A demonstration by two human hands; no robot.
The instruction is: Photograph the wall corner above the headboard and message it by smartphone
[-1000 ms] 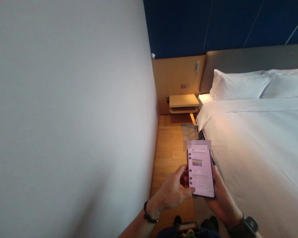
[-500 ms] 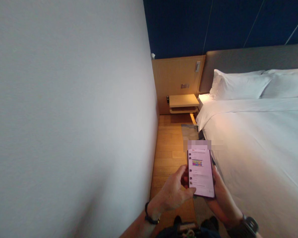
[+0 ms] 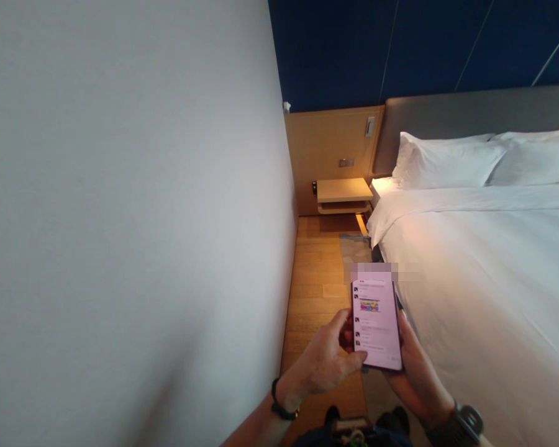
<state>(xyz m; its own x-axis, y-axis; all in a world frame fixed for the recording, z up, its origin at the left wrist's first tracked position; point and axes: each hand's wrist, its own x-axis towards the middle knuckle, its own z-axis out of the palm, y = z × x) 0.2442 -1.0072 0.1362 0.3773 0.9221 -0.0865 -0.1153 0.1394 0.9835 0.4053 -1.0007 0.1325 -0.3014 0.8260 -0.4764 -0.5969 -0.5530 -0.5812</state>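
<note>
I hold a phone point(image 3: 376, 323) with a lit screen upright in front of me, low in the view. My right hand point(image 3: 417, 372) wraps round its right edge and back, a watch on that wrist. My left hand point(image 3: 326, 360) curls against the phone's left edge, its thumb resting on the lower left corner of the screen; a dark band is on that wrist. Both hands hover over the wooden floor point(image 3: 314, 292) between the wall and the bed.
A white wall point(image 3: 130, 217) runs close along my left. A bed with a white duvet point(image 3: 484, 279) and pillows point(image 3: 447, 161) fills the right. A small wooden bedside shelf point(image 3: 343, 189) stands at the far end of the narrow floor strip, below a dark blue wall.
</note>
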